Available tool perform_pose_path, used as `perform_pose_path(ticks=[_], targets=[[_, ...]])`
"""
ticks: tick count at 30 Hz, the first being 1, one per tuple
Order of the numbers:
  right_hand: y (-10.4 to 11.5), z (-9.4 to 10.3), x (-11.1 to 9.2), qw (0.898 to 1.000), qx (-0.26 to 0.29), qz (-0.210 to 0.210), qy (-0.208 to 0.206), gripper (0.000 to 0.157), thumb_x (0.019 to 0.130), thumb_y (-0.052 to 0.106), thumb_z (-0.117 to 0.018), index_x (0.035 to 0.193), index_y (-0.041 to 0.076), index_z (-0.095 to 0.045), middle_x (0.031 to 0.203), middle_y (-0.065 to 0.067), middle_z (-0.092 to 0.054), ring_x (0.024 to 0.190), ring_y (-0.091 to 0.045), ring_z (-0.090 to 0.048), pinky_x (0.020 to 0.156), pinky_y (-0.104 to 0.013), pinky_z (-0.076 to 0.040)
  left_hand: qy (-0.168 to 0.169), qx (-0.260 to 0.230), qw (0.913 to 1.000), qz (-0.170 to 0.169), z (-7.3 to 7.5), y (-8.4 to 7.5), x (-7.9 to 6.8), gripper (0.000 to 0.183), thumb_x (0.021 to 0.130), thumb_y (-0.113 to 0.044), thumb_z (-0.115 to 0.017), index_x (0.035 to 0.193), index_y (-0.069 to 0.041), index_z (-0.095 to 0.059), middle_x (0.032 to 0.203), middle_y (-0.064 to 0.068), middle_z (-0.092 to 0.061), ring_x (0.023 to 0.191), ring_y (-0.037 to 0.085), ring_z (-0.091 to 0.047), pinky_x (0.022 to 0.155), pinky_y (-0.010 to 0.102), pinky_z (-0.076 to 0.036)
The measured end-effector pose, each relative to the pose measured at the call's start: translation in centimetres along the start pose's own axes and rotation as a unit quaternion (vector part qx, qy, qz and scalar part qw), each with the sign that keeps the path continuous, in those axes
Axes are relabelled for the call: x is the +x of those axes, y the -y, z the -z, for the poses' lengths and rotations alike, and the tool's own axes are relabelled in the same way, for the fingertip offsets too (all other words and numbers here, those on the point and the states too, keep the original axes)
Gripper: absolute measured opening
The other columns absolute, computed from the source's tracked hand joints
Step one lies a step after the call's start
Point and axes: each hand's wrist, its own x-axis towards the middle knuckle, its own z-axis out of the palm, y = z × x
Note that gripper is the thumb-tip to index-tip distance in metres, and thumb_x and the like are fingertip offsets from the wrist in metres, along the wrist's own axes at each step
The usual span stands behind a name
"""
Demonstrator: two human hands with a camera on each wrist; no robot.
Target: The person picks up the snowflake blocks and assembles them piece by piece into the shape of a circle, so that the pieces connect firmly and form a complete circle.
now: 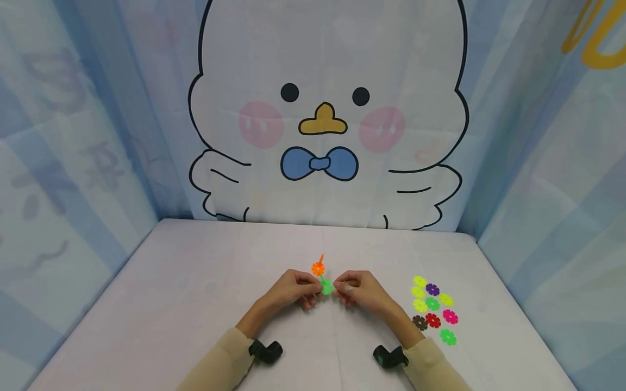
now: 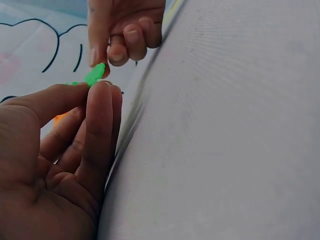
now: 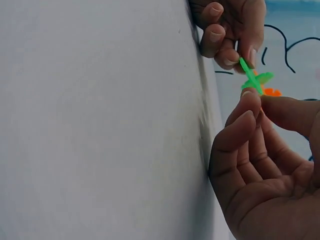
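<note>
Between the two hands is a small chain of notched plastic discs. A flat green disc [image 1: 326,287] is at its near end, and an orange disc [image 1: 318,268] lies beyond it. Another orange disc [image 1: 321,258], seen edge-on, tops the chain. In the right wrist view a green disc [image 3: 245,67] appears edge-on, crossing another green piece [image 3: 265,77]. My left hand [image 1: 295,288] pinches the green disc's left side between thumb and fingers. My right hand [image 1: 361,289] pinches its right edge with thumb and index finger. The fingertips partly hide where the pieces join.
Several loose notched discs lie at the right of the white table [image 1: 195,304], among them a purple disc [image 1: 432,289], a red disc [image 1: 432,320], a pink disc [image 1: 450,316] and a brown disc [image 1: 419,322]. A printed curtain [image 1: 323,195] stands behind the table.
</note>
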Motion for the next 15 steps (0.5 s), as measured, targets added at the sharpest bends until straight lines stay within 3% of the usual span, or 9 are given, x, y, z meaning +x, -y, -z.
perform_pose_path(ticks=[6,15], targets=[[-0.2,2.6,-1.2,0.996,-0.073,-0.004,-0.057,0.019,0.104,0.017,-0.068,0.110,-0.001,-0.074,0.089,-0.012,-0.076,0.068,-0.016,-0.061,0.059,-0.027,-0.053,-0.011,-0.024,0.9996,0.008,-0.1,0.1,0.0,0.024,0.099,-0.011,-0.073,0.112,0.008,-0.075,0.093,0.013,-0.081,0.064,0.008,-0.069,0.060,0.024,-0.060],[-2.3,9.7,-4.0,0.981,-0.139,-0.029,-0.135,0.021,0.104,0.018,-0.069,0.115,0.000,-0.074,0.097,-0.015,-0.075,0.074,-0.016,-0.063,0.062,-0.026,-0.054,-0.012,-0.030,0.9995,0.004,-0.1,0.2,-0.1,0.024,0.098,-0.010,-0.073,0.111,0.009,-0.074,0.097,0.019,-0.081,0.064,0.009,-0.071,0.060,0.025,-0.060]])
